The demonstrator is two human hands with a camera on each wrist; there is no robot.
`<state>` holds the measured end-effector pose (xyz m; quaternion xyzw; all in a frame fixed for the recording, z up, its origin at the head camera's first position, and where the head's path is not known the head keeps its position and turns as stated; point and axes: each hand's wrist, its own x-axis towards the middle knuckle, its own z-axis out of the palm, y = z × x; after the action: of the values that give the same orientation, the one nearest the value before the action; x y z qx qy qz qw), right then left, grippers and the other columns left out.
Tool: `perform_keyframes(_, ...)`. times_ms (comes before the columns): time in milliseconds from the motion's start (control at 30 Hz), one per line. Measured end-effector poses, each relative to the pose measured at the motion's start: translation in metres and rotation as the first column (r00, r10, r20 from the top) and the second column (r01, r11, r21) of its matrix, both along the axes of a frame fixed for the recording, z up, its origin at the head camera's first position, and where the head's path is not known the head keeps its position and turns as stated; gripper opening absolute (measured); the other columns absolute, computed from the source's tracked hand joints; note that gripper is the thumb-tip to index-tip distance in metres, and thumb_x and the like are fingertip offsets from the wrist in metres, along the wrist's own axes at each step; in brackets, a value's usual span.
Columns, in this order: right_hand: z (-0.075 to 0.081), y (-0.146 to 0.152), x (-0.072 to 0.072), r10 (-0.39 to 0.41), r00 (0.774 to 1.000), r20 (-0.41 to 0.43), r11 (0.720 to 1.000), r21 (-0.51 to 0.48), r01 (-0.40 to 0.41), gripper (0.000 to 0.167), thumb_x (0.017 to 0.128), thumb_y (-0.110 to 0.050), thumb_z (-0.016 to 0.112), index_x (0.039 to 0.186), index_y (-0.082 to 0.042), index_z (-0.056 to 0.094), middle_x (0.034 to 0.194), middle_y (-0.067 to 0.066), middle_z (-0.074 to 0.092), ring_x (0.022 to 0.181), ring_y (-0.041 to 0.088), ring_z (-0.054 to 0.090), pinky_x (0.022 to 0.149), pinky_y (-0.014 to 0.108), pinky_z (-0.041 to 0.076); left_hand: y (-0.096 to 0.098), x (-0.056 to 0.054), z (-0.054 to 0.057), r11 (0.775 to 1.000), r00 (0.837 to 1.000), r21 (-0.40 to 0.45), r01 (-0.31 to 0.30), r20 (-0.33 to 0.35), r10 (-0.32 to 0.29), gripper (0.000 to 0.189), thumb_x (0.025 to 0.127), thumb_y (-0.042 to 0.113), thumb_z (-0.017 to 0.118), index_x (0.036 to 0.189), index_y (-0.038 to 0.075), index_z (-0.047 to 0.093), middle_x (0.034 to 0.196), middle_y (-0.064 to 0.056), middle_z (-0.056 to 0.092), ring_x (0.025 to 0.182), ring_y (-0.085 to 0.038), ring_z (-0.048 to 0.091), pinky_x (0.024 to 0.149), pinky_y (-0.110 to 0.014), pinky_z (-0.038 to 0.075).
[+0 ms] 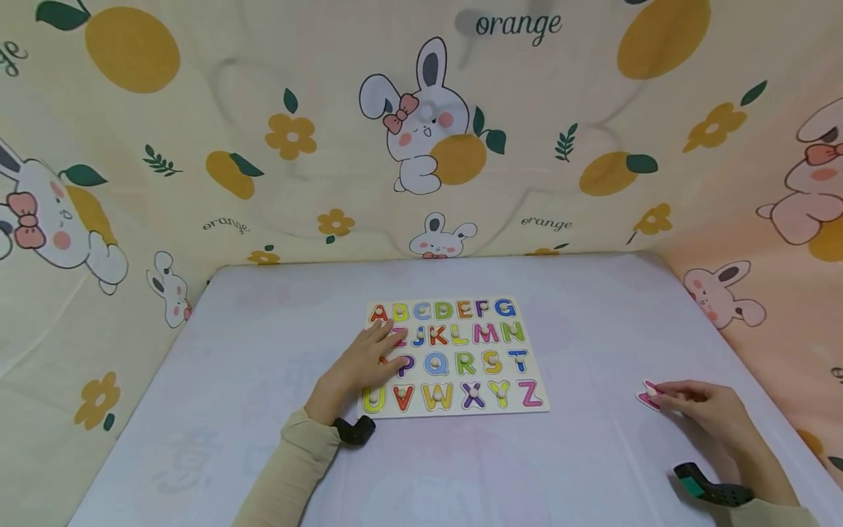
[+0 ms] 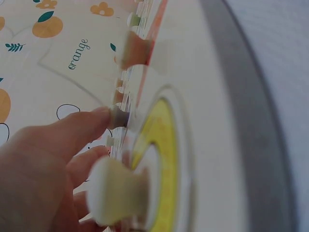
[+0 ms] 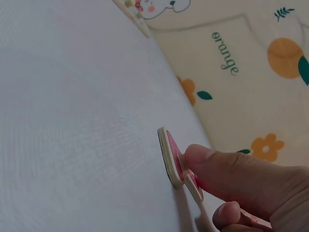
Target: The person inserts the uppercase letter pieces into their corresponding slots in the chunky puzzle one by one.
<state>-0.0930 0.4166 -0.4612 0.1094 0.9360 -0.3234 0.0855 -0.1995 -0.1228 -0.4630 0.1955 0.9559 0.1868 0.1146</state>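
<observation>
A pale alphabet puzzle board [image 1: 454, 414] lies on the table, its coloured letters bearing small knobs. My left hand [image 1: 358, 360] rests over the board's left side, fingers spread, covering some letters. In the left wrist view the thumb's tip is right at a knob [image 2: 119, 117], beyond the yellow letter U [image 2: 164, 130] and its large pale knob [image 2: 111, 191]. Well to the right of the board, my right hand [image 1: 711, 413] pinches a pink letter piece [image 3: 173, 157] between thumb and fingers, on edge close over the table. Which letter it is, I cannot tell.
The table [image 1: 263, 454] has a white cover. A patterned cloth [image 1: 329, 88] with rabbits and oranges rises behind it and at both sides. At the board's lower right corner, the pink letter Z [image 1: 529, 394] shows no knob.
</observation>
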Motion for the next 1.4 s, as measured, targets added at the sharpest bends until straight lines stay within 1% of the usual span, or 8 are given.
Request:
perform_keyframes(167,-0.002,-0.004,-0.001,0.006,0.999,-0.033,1.0,0.001,-0.006,0.051,0.088,-0.039,0.069,0.112,0.006,0.067,0.078,-0.016,0.06,0.071,-0.002,0.04,0.061,0.019,0.033,0.0,0.0,-0.001,1.0,1.0,-0.006,-0.007,0.002,0.007,0.063,0.094,0.053,0.05,0.15,0.029,0.034,0.163,-0.005,0.022,0.153,-0.029,0.016,0.125,-0.048,0.014)
perform_keyframes(400,-0.001,-0.008,-0.002,-0.015,0.999,-0.049,1.0,0.017,0.016,0.05,0.088,-0.041,0.068,0.108,0.005,0.069,0.079,-0.017,0.059,0.072,-0.003,0.039,0.062,0.018,0.031,0.0,0.0,-0.001,1.0,1.0,-0.01,-0.011,0.009,0.011,0.064,0.094,0.054,0.05,0.15,0.031,0.033,0.163,-0.003,0.02,0.154,-0.027,0.014,0.125,-0.047,0.013)
perform_keyframes(533,0.0,-0.014,-0.003,0.002,0.994,-0.105,1.0,0.011,0.0,0.045,0.087,-0.035,0.07,0.107,0.005,0.07,0.076,-0.02,0.057,0.071,-0.004,0.038,0.061,0.018,0.031,0.0,0.0,-0.001,1.0,1.0,-0.007,-0.013,0.005,0.014,0.063,0.094,0.053,0.05,0.15,0.03,0.034,0.163,-0.004,0.022,0.153,-0.028,0.015,0.125,-0.048,0.015)
perform_keyframes(667,0.002,-0.026,-0.006,0.022,0.989,-0.148,1.0,-0.005,-0.023,0.04,0.087,-0.03,0.071,0.106,0.006,0.07,0.073,-0.018,0.056,0.07,-0.003,0.039,0.059,0.02,0.033,0.001,0.001,-0.001,1.0,1.0,-0.004,-0.011,0.001,0.011,0.063,0.094,0.053,0.05,0.15,0.029,0.035,0.163,-0.005,0.022,0.153,-0.029,0.015,0.125,-0.048,0.015)
perform_keyframes(833,0.007,-0.041,-0.012,0.055,0.985,-0.166,0.997,-0.047,-0.064,0.039,0.088,-0.028,0.07,0.107,0.005,0.07,0.073,-0.012,0.055,0.07,0.0,0.04,0.057,0.021,0.036,0.001,0.001,0.001,1.0,1.0,0.001,-0.011,0.006,0.011,0.063,0.094,0.052,0.051,0.15,0.029,0.035,0.163,-0.005,0.022,0.153,-0.029,0.015,0.125,-0.048,0.014)
perform_keyframes(1167,0.012,-0.072,-0.024,0.105,0.965,-0.24,0.987,-0.09,-0.13,0.032,0.086,-0.023,0.073,0.105,0.003,0.072,0.069,-0.012,0.053,0.067,0.001,0.04,0.055,0.021,0.036,0.001,0.002,0.002,1.0,1.0,0.014,-0.01,0.007,0.01,0.063,0.094,0.051,0.051,0.15,0.028,0.035,0.163,-0.005,0.021,0.154,-0.029,0.014,0.125,-0.047,0.013)
perform_keyframes(1267,0.013,-0.08,-0.027,0.124,0.961,-0.249,0.983,-0.1,-0.152,0.031,0.086,-0.022,0.073,0.105,0.002,0.072,0.07,-0.01,0.053,0.068,0.002,0.04,0.054,0.021,0.036,0.001,0.001,0.001,1.0,1.0,0.013,-0.009,0.001,0.009,0.063,0.094,0.052,0.051,0.15,0.028,0.035,0.163,-0.005,0.021,0.154,-0.029,0.013,0.125,-0.048,0.014)
perform_keyframes(1400,0.012,-0.089,-0.031,0.146,0.961,-0.235,0.977,-0.117,-0.177,0.032,0.086,-0.023,0.072,0.107,0.001,0.071,0.074,-0.007,0.053,0.07,0.003,0.041,0.054,0.02,0.037,0.001,0.0,0.0,1.0,1.0,0.011,-0.011,0.0,0.011,0.063,0.094,0.052,0.051,0.149,0.028,0.036,0.163,-0.005,0.021,0.153,-0.029,0.013,0.125,-0.048,0.014)
